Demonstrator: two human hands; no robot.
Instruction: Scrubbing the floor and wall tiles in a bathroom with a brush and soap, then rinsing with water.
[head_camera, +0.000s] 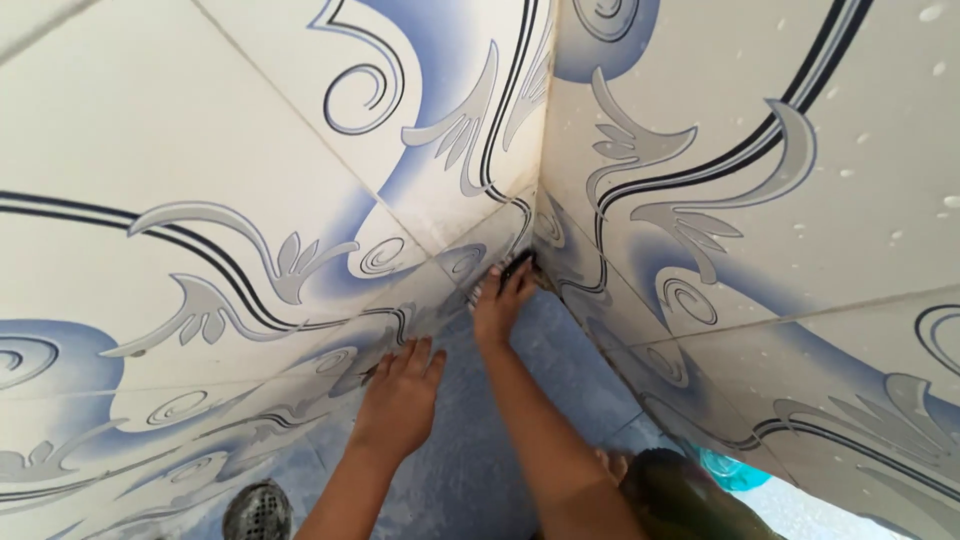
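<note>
A: Position of the small dark brush (517, 266) relative to the hands?

B: It is seen at the very corner where the two patterned wall tiles (300, 150) meet the blue floor (470, 470). It is gripped by the right hand (500, 300), whose fingers are curled over it; only the dark tip is visible beyond the fingertips. The exact kind of tool cannot be told.

A: Left hand (400, 395)?

B: It is laid flat, fingers spread a little, against the base of the left wall, near the right hand but apart from it. Nothing is held in it.

A: Packages, labels, signs?

B: No label is made out. A turquoise plastic object (728, 468) is noted at the lower right, by the foot of the right wall, mostly hidden. A round metal floor drain (257, 510) is recorded at the bottom edge, left of the left forearm. White specks are seen on the right wall.
</note>
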